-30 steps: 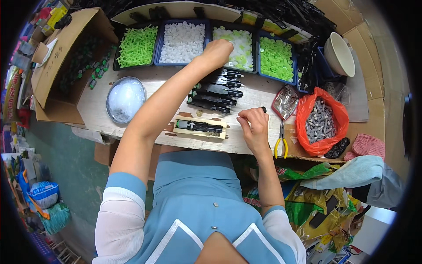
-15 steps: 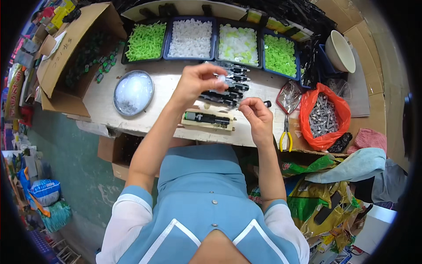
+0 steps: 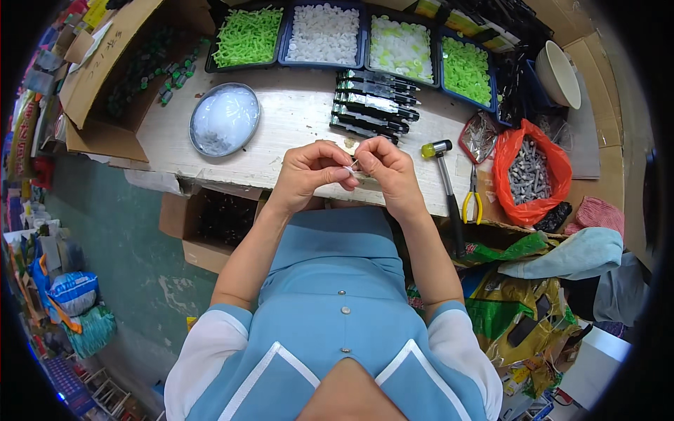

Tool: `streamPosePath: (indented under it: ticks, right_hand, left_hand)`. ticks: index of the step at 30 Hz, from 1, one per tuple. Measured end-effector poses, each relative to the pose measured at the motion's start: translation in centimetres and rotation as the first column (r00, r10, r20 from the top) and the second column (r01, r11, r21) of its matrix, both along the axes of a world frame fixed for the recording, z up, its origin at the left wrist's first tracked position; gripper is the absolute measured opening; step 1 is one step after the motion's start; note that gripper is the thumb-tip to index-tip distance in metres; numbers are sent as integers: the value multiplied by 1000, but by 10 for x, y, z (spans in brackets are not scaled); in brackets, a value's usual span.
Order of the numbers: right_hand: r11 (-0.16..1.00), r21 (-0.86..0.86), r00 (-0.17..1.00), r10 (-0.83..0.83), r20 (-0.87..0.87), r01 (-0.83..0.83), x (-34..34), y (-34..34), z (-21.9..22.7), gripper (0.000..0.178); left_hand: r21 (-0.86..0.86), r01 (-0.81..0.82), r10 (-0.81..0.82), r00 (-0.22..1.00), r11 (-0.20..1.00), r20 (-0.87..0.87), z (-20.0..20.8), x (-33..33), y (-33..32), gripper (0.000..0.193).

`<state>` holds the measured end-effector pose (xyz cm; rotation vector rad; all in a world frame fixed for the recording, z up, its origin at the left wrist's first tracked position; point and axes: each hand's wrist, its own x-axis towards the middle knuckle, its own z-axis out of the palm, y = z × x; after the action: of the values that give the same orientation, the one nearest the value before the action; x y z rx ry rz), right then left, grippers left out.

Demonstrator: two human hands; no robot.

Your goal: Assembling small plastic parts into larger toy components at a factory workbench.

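My left hand (image 3: pixel 314 175) and my right hand (image 3: pixel 388 173) meet over the front of the bench, both closed in a pinch. Between the left fingertips is a small white part (image 3: pixel 348 170). A thin, pale, pin-like piece (image 3: pixel 354 163) shows at the right fingertips, touching or very close to the white part. Just beyond the hands lies a row of several black, pen-like assemblies (image 3: pixel 372 105). The cream holding block seen earlier in front of them is hidden behind my hands.
To the right lie a hammer (image 3: pixel 447 184), yellow-handled pliers (image 3: pixel 472 199) and a red bag (image 3: pixel 499 172) of grey metal parts. A round dish (image 3: pixel 257 121) of white grease stands left, near a cardboard box (image 3: pixel 105 151). Trays (image 3: pixel 283 62) of green and white parts line the back.
My hands have come down and together, the left moving right and nearer. The white part now meets the right fingertips. The hammer is uncovered, the view has shifted slightly.
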<state>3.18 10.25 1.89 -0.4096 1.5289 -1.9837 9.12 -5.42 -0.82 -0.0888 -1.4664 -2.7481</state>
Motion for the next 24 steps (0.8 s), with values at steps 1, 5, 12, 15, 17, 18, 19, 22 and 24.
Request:
streamPosePath:
  ticks: [1, 5, 12, 15, 17, 18, 19, 22, 24]
  right_hand:
    - [1000, 2, 1000, -1, 1, 1, 0, 0, 0, 10]
    - [985, 123, 988, 128, -82, -118, -12, 3, -1, 10]
    - [850, 399, 530, 176, -830, 343, -2, -9, -4, 2]
    - [869, 336, 520, 110, -847, 363, 1, -10, -15, 5]
    - [878, 290, 506, 64, -860, 381, 1, -9, -17, 6]
    - [875, 293, 496, 71, -865, 386, 2, -7, -16, 7]
    - [871, 296, 485, 78, -871, 392, 3, -5, -15, 8]
    - [883, 271, 441, 83, -894, 382, 2, -5, -20, 9]
    - [875, 271, 414, 91, -906, 401, -1, -5, -21, 9]
  left_hand:
    - [-20, 1, -1, 1000, 1000, -24, 0, 1, -1, 8]
    - [-140, -6, -1, 999, 990, -52, -2, 3, -2, 7]
    - [-256, -108, 81, 990, 961, -113, -9, -1, -2, 8]
    - [-287, -127, 99, 989, 949, -111, -13, 0, -2, 9]
    - [-353, -186, 158, 982, 917, -106, -14, -1, -2, 8]
    - [-352, -186, 160, 982, 917, -103, -15, -1, -2, 8]
    - [-392, -233, 198, 972, 890, -127, -16, -2, -1, 8]
    - [-509, -317, 237, 947, 800, -217, -21, -5, 1, 9]
    - [-581, -357, 232, 931, 731, -280, -22, -8, -1, 11]
